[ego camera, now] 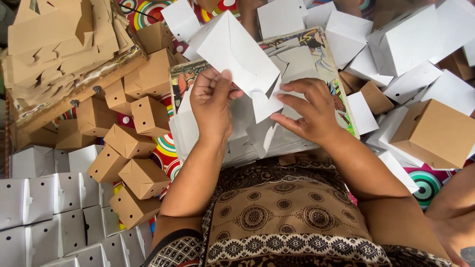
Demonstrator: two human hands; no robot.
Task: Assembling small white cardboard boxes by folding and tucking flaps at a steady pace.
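Left hand (212, 101) grips the white flat carton blank (237, 54), thumb pressed on its face, holding it up over the stack of white blanks (237, 148) on the lap; right hand (307, 111) pinches the blank's lower flap with its fingertips; left of that stack sit folded brown boxes (131, 143), right of it white boxes (405, 44)
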